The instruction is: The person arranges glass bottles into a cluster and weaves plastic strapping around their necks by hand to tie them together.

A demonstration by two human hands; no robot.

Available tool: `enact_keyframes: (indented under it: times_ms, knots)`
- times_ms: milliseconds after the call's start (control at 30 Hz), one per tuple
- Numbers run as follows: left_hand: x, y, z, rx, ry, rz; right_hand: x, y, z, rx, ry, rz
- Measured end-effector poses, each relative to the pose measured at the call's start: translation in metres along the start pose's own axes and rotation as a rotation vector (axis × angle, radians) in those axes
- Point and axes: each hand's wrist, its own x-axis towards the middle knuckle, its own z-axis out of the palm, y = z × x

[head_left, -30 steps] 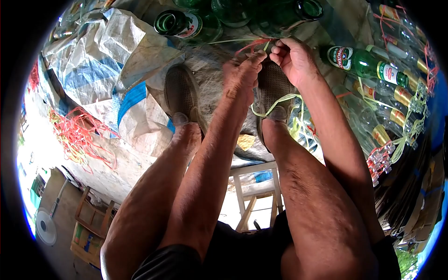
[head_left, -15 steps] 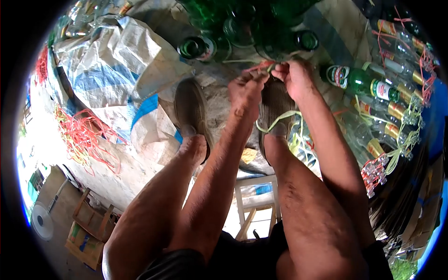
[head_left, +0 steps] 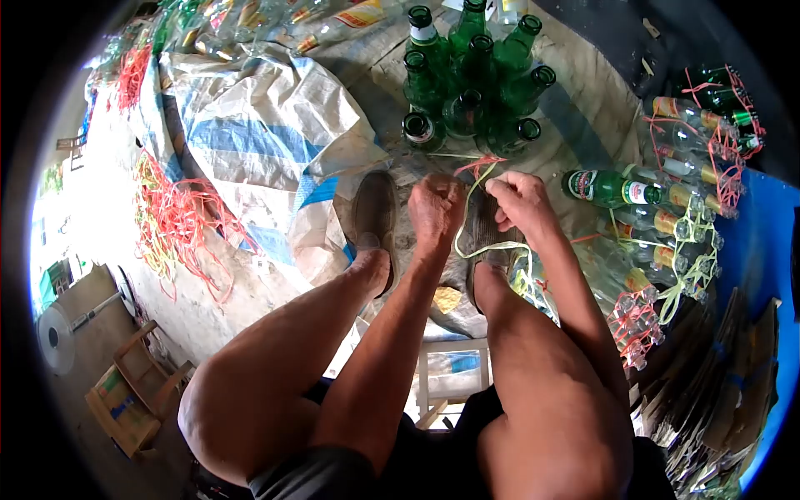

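My left hand (head_left: 438, 210) is closed in a fist, with red plastic string (head_left: 478, 165) running to its knuckles. To its right, my right hand (head_left: 518, 202) pinches yellow-green plastic string (head_left: 493, 247), which loops down over my right shoe (head_left: 492, 225). Just beyond both hands stands a tight cluster of upright green glass bottles (head_left: 477, 60). A pale string lies along the near side of their bases. What sits inside the left fist is hidden.
A labelled green bottle (head_left: 612, 188) lies at the right beside clear bottles (head_left: 654, 218) bundled with string. On the left are a white-and-blue woven sheet (head_left: 250, 125) and a tangle of red and yellow string (head_left: 179, 212). Stacked cardboard (head_left: 733, 375) stands at lower right.
My hands have moved apart from where they met over the string. The view has shifted, so the green bottle cluster now shows whole.
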Motion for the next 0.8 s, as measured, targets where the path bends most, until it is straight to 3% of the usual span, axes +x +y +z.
enact_keyframes:
  times_ms: [67, 167, 267, 300, 367, 400, 467, 533, 667, 800]
  knots:
    - [0.001, 0.007, -0.009, -0.125, 0.116, 0.028, -0.022, -0.036, -0.003, -0.161, -0.136, -0.088]
    - [0.003, 0.022, -0.022, -0.211, 0.23, 0.109, -0.045, -0.082, -0.004, -0.235, -0.184, -0.429]
    - [0.007, 0.046, -0.042, -0.176, 0.265, 0.224, -0.054, -0.134, 0.005, -0.438, 0.15, -0.812]
    - [0.008, 0.055, -0.048, -0.18, 0.278, 0.279, -0.052, -0.147, 0.003, -0.646, 0.212, -0.86]
    - [0.01, 0.072, -0.059, -0.186, 0.305, 0.391, -0.047, -0.16, 0.009, -0.807, 0.286, -0.837]
    - [0.012, 0.08, -0.065, -0.24, 0.264, 0.352, -0.037, -0.159, 0.009, -0.905, 0.31, -0.914]
    - [0.029, 0.075, -0.068, -0.128, 0.266, 0.501, -0.012, -0.15, 0.009, -1.097, 0.353, -1.068]
    - [0.041, 0.074, -0.069, -0.053, 0.272, 0.631, 0.001, -0.144, 0.013, -1.135, 0.338, -1.043]
    - [0.047, 0.066, -0.067, -0.1, 0.164, 0.54, 0.025, -0.138, 0.015, -1.07, 0.233, -0.88]
    - [0.051, 0.064, -0.065, -0.168, 0.153, 0.531, 0.032, -0.138, 0.011, -1.104, 0.178, -1.011]
